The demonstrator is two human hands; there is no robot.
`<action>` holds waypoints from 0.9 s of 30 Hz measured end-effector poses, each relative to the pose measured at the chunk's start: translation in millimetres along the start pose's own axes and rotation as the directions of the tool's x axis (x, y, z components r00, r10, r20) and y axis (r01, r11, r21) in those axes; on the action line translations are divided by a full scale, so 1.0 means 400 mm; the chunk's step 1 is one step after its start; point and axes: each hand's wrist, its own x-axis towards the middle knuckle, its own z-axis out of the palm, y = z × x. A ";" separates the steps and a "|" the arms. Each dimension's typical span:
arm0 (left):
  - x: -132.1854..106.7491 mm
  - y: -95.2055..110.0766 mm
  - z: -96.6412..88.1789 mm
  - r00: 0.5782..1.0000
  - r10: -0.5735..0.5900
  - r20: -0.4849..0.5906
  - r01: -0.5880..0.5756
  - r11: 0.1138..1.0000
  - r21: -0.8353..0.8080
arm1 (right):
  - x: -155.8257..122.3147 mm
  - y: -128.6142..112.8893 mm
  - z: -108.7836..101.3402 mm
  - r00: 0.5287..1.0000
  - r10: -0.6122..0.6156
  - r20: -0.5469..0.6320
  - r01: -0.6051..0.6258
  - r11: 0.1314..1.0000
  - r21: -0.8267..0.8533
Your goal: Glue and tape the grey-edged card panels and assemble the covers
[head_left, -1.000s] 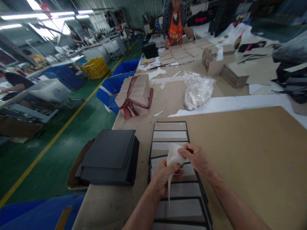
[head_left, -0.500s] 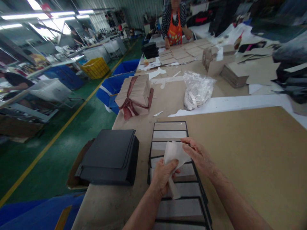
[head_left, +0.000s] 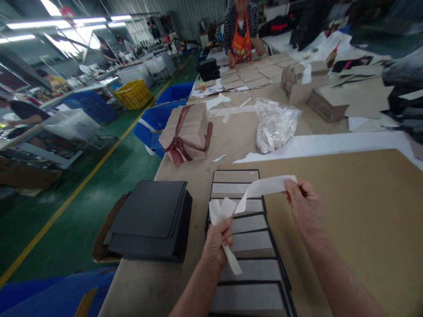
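My left hand (head_left: 216,240) is closed around a bunch of white paper strips (head_left: 220,211), one end hanging below the fist. My right hand (head_left: 306,209) pinches the far end of one white strip (head_left: 264,187) drawn out to the right. Both hands hover over a row of overlapping grey boards with black edges (head_left: 247,246) that runs down the brown table (head_left: 346,211) towards me.
A stack of dark sheets (head_left: 150,220) lies left of the row. Farther off sit a tied bundle of brown cardboard (head_left: 188,132), a clear plastic bag (head_left: 276,125) and cardboard piles (head_left: 327,103). A person in an orange apron (head_left: 242,33) works at the table's far end. Blue bins (head_left: 158,119) stand on the floor.
My right hand has pulled one strip out of the bunch and moved up and to the right. My left hand has stayed over the boards, still gripping the bunch.
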 end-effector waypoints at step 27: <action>-0.011 0.051 0.008 0.993 -0.029 0.116 -0.009 0.949 0.316 | -0.003 -0.035 0.003 0.891 0.013 0.454 0.008 0.999 -0.045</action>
